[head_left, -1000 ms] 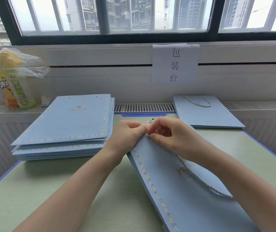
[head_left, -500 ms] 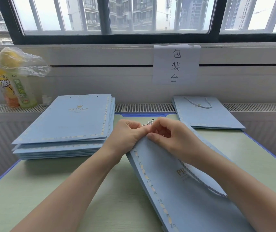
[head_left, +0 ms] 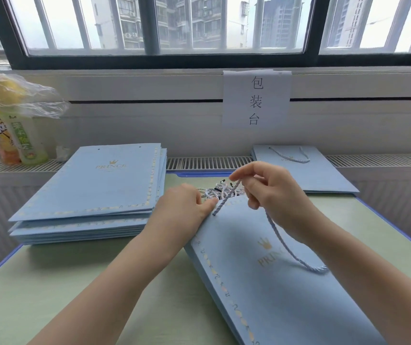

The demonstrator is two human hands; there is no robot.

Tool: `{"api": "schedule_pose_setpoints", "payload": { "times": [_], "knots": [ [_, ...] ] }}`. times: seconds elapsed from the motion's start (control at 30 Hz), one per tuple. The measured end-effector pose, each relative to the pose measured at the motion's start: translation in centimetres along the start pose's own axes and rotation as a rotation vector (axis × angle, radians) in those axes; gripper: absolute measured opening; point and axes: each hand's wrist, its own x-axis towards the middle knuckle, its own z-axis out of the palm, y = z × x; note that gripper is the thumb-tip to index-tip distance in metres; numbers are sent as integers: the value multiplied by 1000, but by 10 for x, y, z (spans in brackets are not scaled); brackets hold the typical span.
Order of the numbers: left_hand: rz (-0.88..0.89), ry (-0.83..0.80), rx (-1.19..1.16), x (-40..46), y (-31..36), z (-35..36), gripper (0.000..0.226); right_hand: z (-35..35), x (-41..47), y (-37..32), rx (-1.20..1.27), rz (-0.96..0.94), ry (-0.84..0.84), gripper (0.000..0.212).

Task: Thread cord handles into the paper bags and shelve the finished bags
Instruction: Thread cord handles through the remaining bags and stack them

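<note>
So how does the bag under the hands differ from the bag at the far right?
The near bag is being worked: the left hand presses it while the right hand pinches its cord. The far bag lies untouched, with its handle already looped. The near bag sits askew, the far one squarer. Both are light blue.

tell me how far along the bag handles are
Done: one bag with a cord handle lies flat at the back right. In hand: the right hand pinches a cord rising from a hole in the front bag, which the left hand presses down. Left: the stack of bags shows empty holes, and loose cords wait behind.
</note>
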Motion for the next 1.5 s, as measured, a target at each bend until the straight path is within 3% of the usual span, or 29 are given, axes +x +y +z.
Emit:
{"api": "schedule_pose_setpoints", "payload": {
  "times": [0.1,0.27,0.37,0.5,0.67,0.77,0.87,0.97,1.13,1.27,1.4,1.5],
  "knots": [
    [-27,-29,93,1,-1,0,50,-1,1,-1,254,57,56,28],
    [-49,-33,149,1,-4,0,39,-1,-1,-2,299,-3,93,31],
    [106,41,-139,-5,3,3,18,0,-3,-4,262,-52,5,20],
    [304,34,-643,-15,18,7,27,-1,-5,-6,178,-105,5,9],
    [315,125,-646,-15,16,11,20,-10,2,-2,72,-65,90,18],
    [284,235,-680,-12,14,7,21,-19,7,4,312,120,113,23],
    [271,261,-688,-11,13,6,18,-28,14,8,718,287,207,24],
    [263,169,-576,-12,11,13,15,-35,18,7,1042,369,328,25],
    [279,-25,-439,-17,12,20,21,-35,18,7,1204,316,391,13],
    [282,-104,-467,-17,13,15,22,-34,18,10,1081,253,365,13],
    [334,-184,-511,-18,15,13,31,-32,15,17,509,230,393,17],
    [336,-116,-412,-14,12,18,32,-28,15,23,195,232,345,22]
  ]
}}
